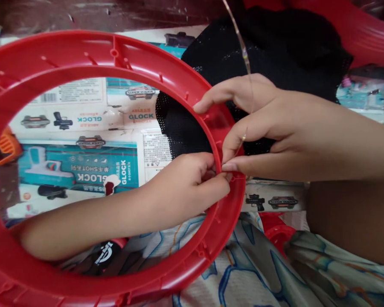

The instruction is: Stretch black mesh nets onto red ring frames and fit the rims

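The left hand is gripping the inner wall of the red ring, its thumb lying across the top; at the same part of the ring, the right hand is pinching a thin wire between thumb and fingertip. This fine work is probably calling for small movements: the left hand should be bracing the wall firmly, and the right should be guiding the wire close to it — without kinking it or straining the bulbs. The fingers are hiding the exact contact point. The ring is sitting above printed boxes, its glossy channel showing ribs and short pegs. Beyond the ring, the wire is looking hair-fine and coppery — tiny pale beads dotting it.
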Tool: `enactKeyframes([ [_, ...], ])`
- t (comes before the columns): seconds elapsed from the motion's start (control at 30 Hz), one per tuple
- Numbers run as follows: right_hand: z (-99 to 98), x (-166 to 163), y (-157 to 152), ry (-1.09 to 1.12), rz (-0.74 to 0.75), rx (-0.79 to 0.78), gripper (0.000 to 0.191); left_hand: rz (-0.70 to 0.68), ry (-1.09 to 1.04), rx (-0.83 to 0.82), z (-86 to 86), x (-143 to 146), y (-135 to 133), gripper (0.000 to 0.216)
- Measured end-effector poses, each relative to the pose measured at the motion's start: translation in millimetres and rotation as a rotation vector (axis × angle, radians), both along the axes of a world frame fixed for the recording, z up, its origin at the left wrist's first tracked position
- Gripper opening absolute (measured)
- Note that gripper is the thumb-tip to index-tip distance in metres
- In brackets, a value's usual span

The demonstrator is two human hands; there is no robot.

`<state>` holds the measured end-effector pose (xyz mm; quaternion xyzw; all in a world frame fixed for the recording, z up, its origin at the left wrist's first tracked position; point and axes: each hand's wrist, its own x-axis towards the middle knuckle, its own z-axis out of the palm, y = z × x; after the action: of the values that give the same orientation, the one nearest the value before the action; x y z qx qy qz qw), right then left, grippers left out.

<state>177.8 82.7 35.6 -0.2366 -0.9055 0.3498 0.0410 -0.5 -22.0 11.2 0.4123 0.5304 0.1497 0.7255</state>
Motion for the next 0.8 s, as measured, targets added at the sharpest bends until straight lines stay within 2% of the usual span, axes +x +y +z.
enactKeyframes([
  [0.1,1.4,-1,0,0.000,-0.003,-0.016,0.040,-0.004,-0.003,0.026,1.5,0,2,0.014],
  [0.27,0.3,0,4,0.055,0.103,-0.037,0.038,-0.032,-0.031,0.038,5.1,-2,2,0.012],
  [0.43,-1.4,1,5,0.126,0.162,0.046,0.040,-0.057,-0.059,0.011,5.8,-4,2,0.014],
  [0.7,2.8,-9,-7,0.118,0.024,0.019,0.032,-0.025,-0.043,-0.007,3.0,-4,-1,0.017],
  [0.8,2.2,-9,-10,0.105,0.041,0.016,0.031,-0.018,-0.034,0.017,0.8,-3,-1,0.017],
])
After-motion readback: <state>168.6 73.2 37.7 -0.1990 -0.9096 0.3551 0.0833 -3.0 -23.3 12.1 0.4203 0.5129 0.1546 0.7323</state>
